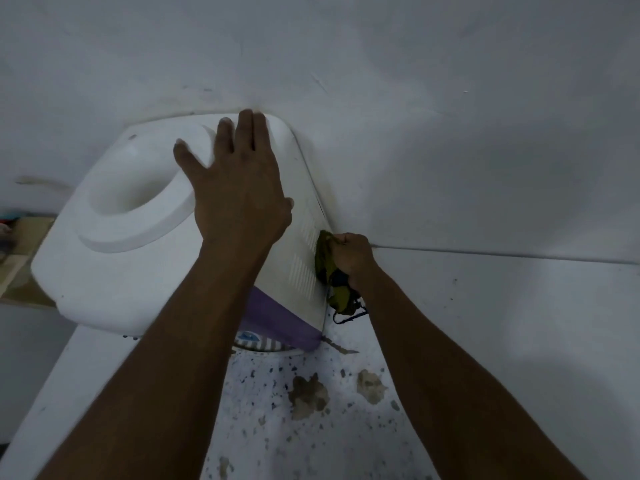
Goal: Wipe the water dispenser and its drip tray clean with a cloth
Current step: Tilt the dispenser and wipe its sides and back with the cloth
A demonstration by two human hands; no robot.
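Note:
A white water dispenser [114,271] with a round well on top and a purple front band stands on a speckled white counter, close to the wall. My left hand [239,188] lies flat on its top, fingers spread toward the back right corner. My right hand [351,256] is closed around a bunched olive-green cloth [327,268] and presses it against the dispenser's vented right side. Part of the drip tray [270,348] peeks out under the purple front, behind my left forearm.
The counter [346,427] in front is white with dark specks and brown chipped patches. A white wall [450,133] runs right behind and to the right of the dispenser. At the far left sits a tan shelf [24,265] with blurred items.

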